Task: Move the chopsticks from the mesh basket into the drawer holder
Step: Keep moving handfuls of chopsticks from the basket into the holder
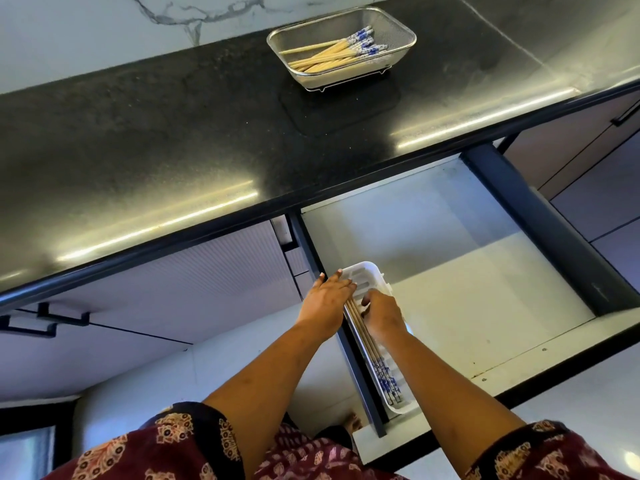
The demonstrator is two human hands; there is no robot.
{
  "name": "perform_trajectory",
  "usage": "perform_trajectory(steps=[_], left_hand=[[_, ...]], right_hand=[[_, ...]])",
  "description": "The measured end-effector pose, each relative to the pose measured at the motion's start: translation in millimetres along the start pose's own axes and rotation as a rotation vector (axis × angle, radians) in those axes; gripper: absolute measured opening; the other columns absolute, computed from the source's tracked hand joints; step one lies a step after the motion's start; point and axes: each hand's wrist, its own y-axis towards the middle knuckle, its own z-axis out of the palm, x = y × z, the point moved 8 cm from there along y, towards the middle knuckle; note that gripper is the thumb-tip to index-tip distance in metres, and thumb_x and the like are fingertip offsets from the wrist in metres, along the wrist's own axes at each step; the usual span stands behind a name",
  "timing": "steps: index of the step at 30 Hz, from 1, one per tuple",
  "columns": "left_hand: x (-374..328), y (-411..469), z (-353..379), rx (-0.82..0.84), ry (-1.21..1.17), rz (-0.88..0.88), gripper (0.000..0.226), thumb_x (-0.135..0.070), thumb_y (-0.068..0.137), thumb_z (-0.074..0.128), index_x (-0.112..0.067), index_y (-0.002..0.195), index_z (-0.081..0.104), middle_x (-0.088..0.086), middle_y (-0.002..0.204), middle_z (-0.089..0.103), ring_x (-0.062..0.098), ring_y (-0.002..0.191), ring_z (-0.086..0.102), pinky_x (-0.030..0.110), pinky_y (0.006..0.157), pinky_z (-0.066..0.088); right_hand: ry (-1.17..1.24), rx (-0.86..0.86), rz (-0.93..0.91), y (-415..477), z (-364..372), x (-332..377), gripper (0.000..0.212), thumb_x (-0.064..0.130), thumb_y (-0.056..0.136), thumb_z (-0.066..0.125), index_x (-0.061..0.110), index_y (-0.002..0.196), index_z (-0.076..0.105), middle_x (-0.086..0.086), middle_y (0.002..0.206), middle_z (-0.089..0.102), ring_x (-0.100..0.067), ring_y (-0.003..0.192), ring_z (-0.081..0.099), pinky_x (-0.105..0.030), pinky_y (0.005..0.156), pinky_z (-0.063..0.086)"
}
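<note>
A steel mesh basket [398,32] stands at the back of the black counter and holds several wooden chopsticks [332,55] with blue-and-white patterned ends. Below, a white holder [363,270] lies along the left side of the open drawer [485,271]. Several chopsticks [377,358] lie in the holder, patterned ends toward me. My left hand [327,301] rests flat, fingers spread, on the holder's left edge and the chopstick tips. My right hand [382,315] is curled over the chopsticks from the right, fingertips touching them.
The black counter [173,150] overhangs the drawer. The drawer has dark side rails [540,230] and a pale bottom to the right of the holder. Closed cabinet fronts with black handles [45,322] lie to the left. My patterned sleeves fill the bottom edge.
</note>
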Motion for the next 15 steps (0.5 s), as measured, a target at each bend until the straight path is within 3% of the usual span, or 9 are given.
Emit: perform_trajectory(steps=[3, 5, 8, 11, 15], left_hand=[[-2.9, 8.9, -29.9, -0.104, -0.003, 0.028, 0.066, 0.007, 0.087, 0.044, -0.018, 0.145, 0.028, 0.001, 0.154, 0.030, 0.018, 0.146, 0.009, 0.035, 0.116, -0.003], [-3.9, 18.0, -52.2, -0.166, 0.005, 0.044, 0.066, 0.005, 0.088, 0.046, -0.017, 0.146, 0.025, 0.002, 0.155, 0.026, 0.019, 0.146, 0.006, 0.036, 0.115, -0.005], [1.0, 30.0, -91.0, -0.305, 0.005, 0.048, 0.064, 0.004, 0.089, 0.045, -0.016, 0.146, 0.025, 0.003, 0.155, 0.026, 0.019, 0.146, 0.005, 0.034, 0.114, -0.008], [8.2, 44.0, -129.9, -0.433, 0.008, 0.081, 0.061, 0.007, 0.089, 0.038, -0.015, 0.145, 0.028, 0.003, 0.154, 0.029, 0.019, 0.146, 0.008, 0.034, 0.114, -0.007], [31.9, 74.9, -177.1, -0.502, -0.008, 0.076, 0.055, -0.005, 0.092, 0.040, -0.016, 0.145, 0.028, 0.002, 0.154, 0.029, 0.020, 0.146, 0.008, 0.037, 0.116, -0.004]], right_hand=[[0.079, -0.054, 0.013, 10.1, -24.0, 19.3, 0.018, 0.006, 0.090, 0.050, 0.008, 0.105, 0.060, -0.016, 0.104, 0.061, -0.030, 0.093, 0.057, -0.027, 0.075, 0.041], [0.211, -0.118, 0.029, 14.1, -43.6, 34.1, 0.016, 0.004, 0.090, 0.051, 0.003, 0.102, 0.062, -0.018, 0.106, 0.065, -0.033, 0.095, 0.061, -0.027, 0.072, 0.043], [0.304, -0.267, -0.056, 21.4, -79.2, 65.7, 0.016, 0.006, 0.090, 0.059, 0.005, 0.106, 0.058, -0.018, 0.105, 0.066, -0.030, 0.091, 0.063, -0.032, 0.078, 0.050], [0.426, -0.393, -0.107, 32.4, -113.1, 97.5, 0.022, 0.011, 0.090, 0.060, 0.008, 0.112, 0.056, -0.016, 0.110, 0.065, -0.029, 0.096, 0.064, -0.028, 0.079, 0.047], [0.572, -0.471, -0.188, 51.5, -147.9, 148.0, 0.019, 0.012, 0.091, 0.058, 0.010, 0.111, 0.059, -0.011, 0.108, 0.067, -0.024, 0.094, 0.065, -0.033, 0.084, 0.056]])
